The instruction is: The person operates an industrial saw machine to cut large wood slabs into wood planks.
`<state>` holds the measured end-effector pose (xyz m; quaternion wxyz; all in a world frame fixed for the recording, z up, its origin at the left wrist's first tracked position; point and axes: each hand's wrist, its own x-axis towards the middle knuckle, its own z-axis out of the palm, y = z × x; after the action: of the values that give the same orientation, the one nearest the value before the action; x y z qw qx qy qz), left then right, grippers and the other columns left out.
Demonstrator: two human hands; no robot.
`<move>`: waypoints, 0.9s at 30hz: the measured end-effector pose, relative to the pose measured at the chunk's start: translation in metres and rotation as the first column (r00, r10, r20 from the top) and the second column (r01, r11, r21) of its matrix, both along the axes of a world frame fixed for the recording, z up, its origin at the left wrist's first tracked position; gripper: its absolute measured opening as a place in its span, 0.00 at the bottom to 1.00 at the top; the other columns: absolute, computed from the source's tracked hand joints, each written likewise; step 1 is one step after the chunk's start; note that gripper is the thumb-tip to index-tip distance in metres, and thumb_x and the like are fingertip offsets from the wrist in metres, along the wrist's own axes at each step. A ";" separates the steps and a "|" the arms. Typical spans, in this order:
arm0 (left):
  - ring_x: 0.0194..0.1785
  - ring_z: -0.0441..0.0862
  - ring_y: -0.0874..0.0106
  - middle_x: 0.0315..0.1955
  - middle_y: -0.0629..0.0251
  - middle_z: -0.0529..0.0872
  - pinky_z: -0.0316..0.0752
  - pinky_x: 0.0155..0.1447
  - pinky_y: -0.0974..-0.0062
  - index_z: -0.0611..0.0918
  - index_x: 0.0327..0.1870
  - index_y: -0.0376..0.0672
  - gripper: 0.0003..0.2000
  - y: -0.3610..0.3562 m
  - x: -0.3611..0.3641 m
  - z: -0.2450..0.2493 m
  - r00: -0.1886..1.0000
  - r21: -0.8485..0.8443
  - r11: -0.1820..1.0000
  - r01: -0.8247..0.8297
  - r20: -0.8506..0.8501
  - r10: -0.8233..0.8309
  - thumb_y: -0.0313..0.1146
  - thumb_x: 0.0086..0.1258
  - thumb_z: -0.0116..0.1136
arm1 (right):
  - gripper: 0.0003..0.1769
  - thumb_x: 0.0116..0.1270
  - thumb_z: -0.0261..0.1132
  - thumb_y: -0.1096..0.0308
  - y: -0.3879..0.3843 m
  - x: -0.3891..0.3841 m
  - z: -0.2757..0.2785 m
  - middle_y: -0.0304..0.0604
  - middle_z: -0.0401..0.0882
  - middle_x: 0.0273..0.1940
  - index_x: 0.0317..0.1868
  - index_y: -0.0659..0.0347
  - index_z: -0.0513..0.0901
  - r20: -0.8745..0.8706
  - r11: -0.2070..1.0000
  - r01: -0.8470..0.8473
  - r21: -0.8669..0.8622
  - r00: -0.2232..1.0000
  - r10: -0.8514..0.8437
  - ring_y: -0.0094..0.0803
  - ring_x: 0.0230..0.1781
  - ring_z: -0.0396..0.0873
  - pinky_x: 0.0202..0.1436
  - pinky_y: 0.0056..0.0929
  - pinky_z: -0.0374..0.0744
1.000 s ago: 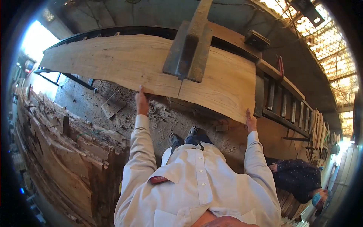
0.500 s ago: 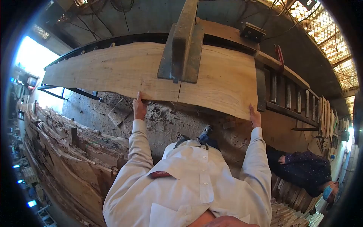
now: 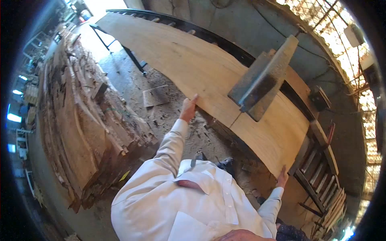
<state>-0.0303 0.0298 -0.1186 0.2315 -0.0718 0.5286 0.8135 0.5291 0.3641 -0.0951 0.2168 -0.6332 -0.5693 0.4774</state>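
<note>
From the head camera, held the near edge of the long wooden plank (image 3: 181, 60) with the left hand (image 3: 189, 109), clamped with the thumb on top and the other fingers mostly out of sight below. Held the near right corner with the right hand (image 3: 282, 178), also clamped on the wood, close to the rollers (image 3: 309, 160). Found the plank lying along the table (image 3: 237, 55), under the big metal cover (image 3: 265, 80). Saw a thin dark line (image 3: 236, 119) running from the cover to the near edge, between both hands. Could not see any blade.

Might have cut fingers by sliding a hand along to that line, with something sharp perhaps hidden under the cover. Might have twisted or jammed the plank by pushing harder on one side. Might have tripped on the flat scrap (image 3: 156, 96) on the messy floor (image 3: 205, 138) by stepping without looking.

Turned the view since half a second earlier, so saw the plank slanting more steeply down to the right. Kept both hands on about the same spots. Saw less of the other person, just some dark dotted cloth (image 3: 291, 233) at the bottom. Could not tell any slide of the plank from that turn.
</note>
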 end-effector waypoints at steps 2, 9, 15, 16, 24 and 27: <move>0.36 0.85 0.70 0.39 0.63 0.89 0.79 0.36 0.70 0.85 0.49 0.34 0.17 -0.009 0.005 -0.001 0.998 -0.022 0.998 0.064 -0.006 -0.064 0.43 0.77 0.63 | 0.46 0.66 0.68 0.30 0.014 0.009 -0.017 0.40 0.85 0.43 0.58 0.72 0.83 -0.032 0.994 -0.028 0.102 0.999 0.031 0.27 0.40 0.80 0.42 0.28 0.78; 0.40 0.88 0.71 0.39 0.64 0.89 0.82 0.40 0.72 0.85 0.45 0.37 0.14 -0.005 -0.006 -0.004 0.996 0.009 0.997 0.082 -0.030 -0.082 0.41 0.76 0.65 | 0.43 0.69 0.66 0.33 0.016 0.008 -0.010 0.40 0.84 0.54 0.60 0.71 0.83 0.089 1.000 -0.009 -0.015 0.996 0.010 0.25 0.52 0.79 0.56 0.28 0.76; 0.42 0.88 0.70 0.44 0.61 0.89 0.87 0.44 0.70 0.84 0.48 0.35 0.16 -0.009 -0.004 0.008 0.995 -0.014 0.995 0.102 -0.003 -0.102 0.41 0.74 0.68 | 0.40 0.70 0.66 0.34 0.016 0.006 -0.011 0.37 0.84 0.52 0.57 0.69 0.85 0.039 0.999 0.020 -0.026 0.999 -0.019 0.25 0.49 0.78 0.53 0.27 0.77; 0.43 0.88 0.70 0.44 0.61 0.89 0.87 0.43 0.69 0.83 0.48 0.35 0.16 -0.011 -0.005 0.008 0.994 -0.034 0.994 0.107 -0.018 -0.108 0.42 0.74 0.68 | 0.40 0.70 0.67 0.34 0.016 0.006 -0.012 0.37 0.84 0.51 0.57 0.69 0.85 0.044 0.998 0.021 -0.053 0.999 -0.019 0.24 0.48 0.78 0.53 0.27 0.76; 0.42 0.89 0.67 0.43 0.57 0.89 0.88 0.41 0.68 0.83 0.48 0.32 0.18 -0.009 -0.004 0.007 0.995 -0.059 0.993 0.098 0.002 -0.098 0.43 0.74 0.67 | 0.42 0.68 0.67 0.33 0.014 0.008 -0.020 0.38 0.84 0.50 0.60 0.69 0.84 -0.045 0.999 0.018 0.043 0.999 -0.016 0.26 0.47 0.78 0.52 0.27 0.75; 0.43 0.89 0.67 0.43 0.57 0.89 0.88 0.43 0.68 0.83 0.49 0.32 0.19 -0.009 -0.007 0.004 0.995 -0.026 0.995 0.101 0.011 -0.101 0.42 0.73 0.67 | 0.45 0.67 0.67 0.32 0.022 0.016 -0.032 0.40 0.84 0.55 0.64 0.69 0.82 -0.019 0.999 0.022 -0.023 1.000 -0.023 0.28 0.52 0.78 0.57 0.28 0.75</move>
<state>-0.0370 0.0211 -0.1151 0.2741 -0.0522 0.5409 0.7935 0.5452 0.3864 -0.1267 0.2204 -0.6375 -0.5545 0.4874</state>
